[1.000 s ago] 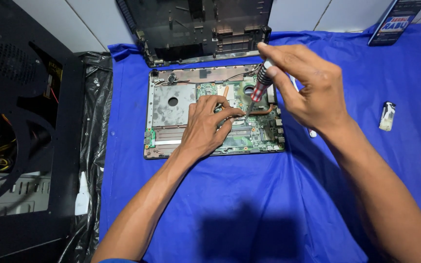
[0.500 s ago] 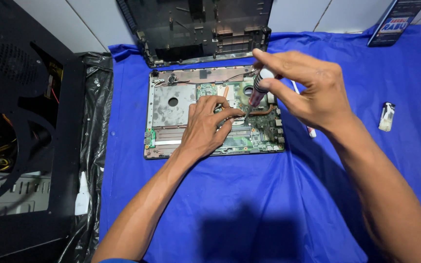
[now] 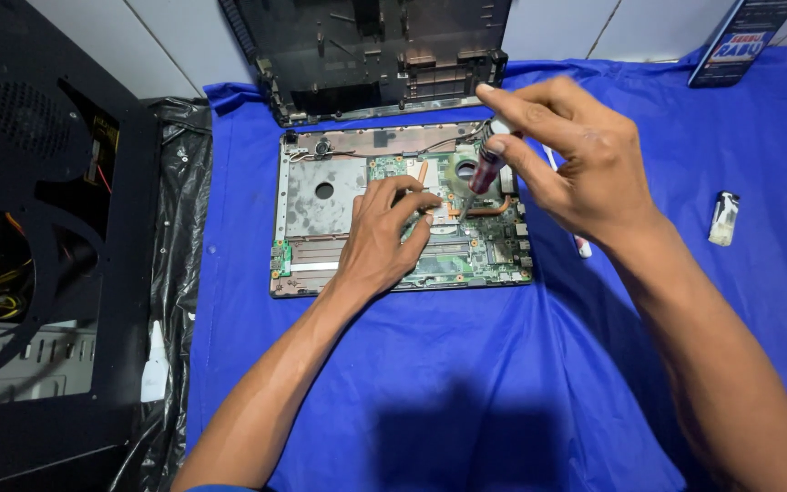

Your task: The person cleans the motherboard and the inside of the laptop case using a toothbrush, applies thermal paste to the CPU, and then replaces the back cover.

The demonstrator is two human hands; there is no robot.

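Observation:
An opened laptop base (image 3: 321, 196) with its green circuit board exposed lies on a blue cloth (image 3: 466, 383). My left hand (image 3: 384, 241) rests flat on the board, fingers bent near the copper heat pipe. My right hand (image 3: 567, 159) grips a small screwdriver (image 3: 483, 173) with a dark red handle, held nearly upright, its tip down on the board next to the round fan opening. The left fingertips lie just left of the screwdriver tip.
A black laptop cover (image 3: 375, 55) leans against the white wall behind the base. An open black computer case (image 3: 38, 237) stands at the left on black plastic sheeting (image 3: 170, 273). A small lighter (image 3: 723, 219) lies on the cloth at the right, a dark box (image 3: 741, 41) at the far right.
My right hand has shifted slightly left and turned around the screwdriver handle. The left hand has stayed pressed on the board.

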